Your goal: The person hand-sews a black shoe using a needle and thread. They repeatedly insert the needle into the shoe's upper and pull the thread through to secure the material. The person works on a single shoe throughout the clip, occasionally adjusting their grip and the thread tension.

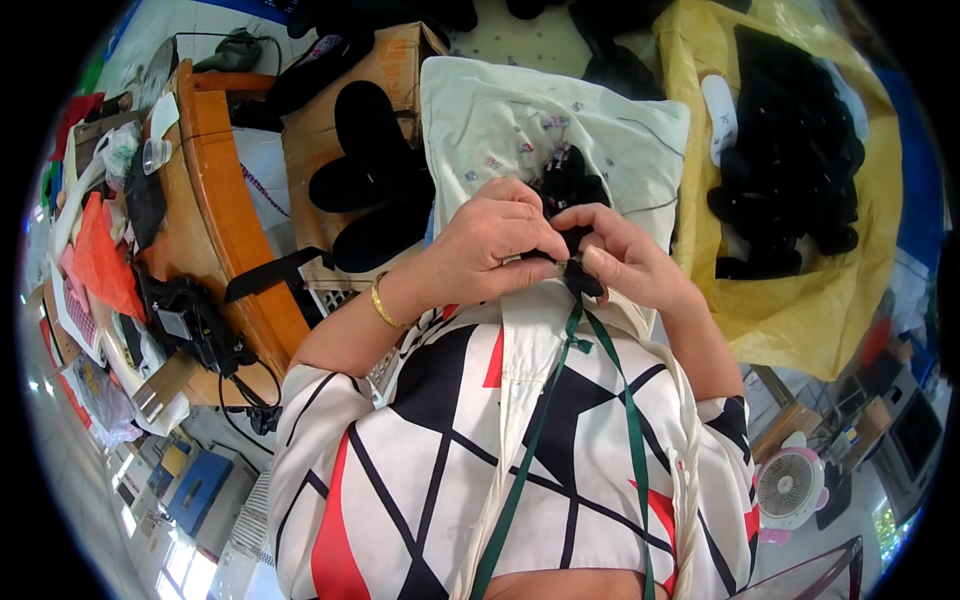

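Observation:
My left hand (505, 243) and my right hand (630, 258) meet in front of my chest, fingers closed in a pinch. Between them is a small piece of black fabric (582, 281), partly hidden by the fingers. Anything finer in the fingertips is too small to make out. Just beyond the hands, more black cloth with a flowered pattern (567, 170) lies on a white cloth-covered cushion (475, 105). A dark green ribbon (530, 455) hangs round my neck, its two strands meeting just below the black fabric.
On the left, black padded pieces (375, 180) lie over a cardboard box (400, 65) beside a wooden chair (210, 180). A cluttered table (180, 270) stands farther left. At right, a yellow bag (790, 335) holds several black pieces (785, 150). A white fan (788, 483) stands at lower right.

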Demonstrator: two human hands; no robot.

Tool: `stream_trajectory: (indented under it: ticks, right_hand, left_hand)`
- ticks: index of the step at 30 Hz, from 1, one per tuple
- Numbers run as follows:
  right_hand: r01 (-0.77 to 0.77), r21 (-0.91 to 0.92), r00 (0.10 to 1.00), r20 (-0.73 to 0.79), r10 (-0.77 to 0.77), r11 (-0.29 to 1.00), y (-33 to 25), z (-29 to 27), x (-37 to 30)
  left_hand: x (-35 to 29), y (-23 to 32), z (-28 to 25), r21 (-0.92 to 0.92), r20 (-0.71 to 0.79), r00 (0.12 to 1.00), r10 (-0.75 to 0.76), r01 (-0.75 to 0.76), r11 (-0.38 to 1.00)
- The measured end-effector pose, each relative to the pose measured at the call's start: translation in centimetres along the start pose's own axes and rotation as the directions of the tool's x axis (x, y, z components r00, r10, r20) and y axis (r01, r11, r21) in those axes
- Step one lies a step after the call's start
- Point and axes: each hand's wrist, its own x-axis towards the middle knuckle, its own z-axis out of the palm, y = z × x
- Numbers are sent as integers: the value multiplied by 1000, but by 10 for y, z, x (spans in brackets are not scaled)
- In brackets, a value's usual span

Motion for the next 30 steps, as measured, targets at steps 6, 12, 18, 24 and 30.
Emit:
stream_trajectory:
  ticks: [6, 12, 18, 24, 30]
  right_hand:
    - [21, -165, 981, -185, -52, 986, -2, 9, 9]
    - [219, -810, 812, -158, -562, 544, -11, 5, 12]
    - [297, -954, 625, 227, -747, -41, 0, 20, 24]
    - [407, -913, 502, 260, -825, -40, -12, 35, 10]
    - [148, -989, 530, 90, -843, -13, 1, 14, 22]
  left_hand:
    - [-4, -10, 9, -79, 7, 971, -238, 238, 968]
    - [-4, -17, 15, 100, -163, 949, -271, 289, 952]
    - [-1, -14, 19, 178, -151, 979, -141, 167, 970]
    - [-4, -20, 20, 285, -194, 977, -90, 144, 948]
    - [-3, -20, 21, 239, -217, 972, -85, 138, 961]
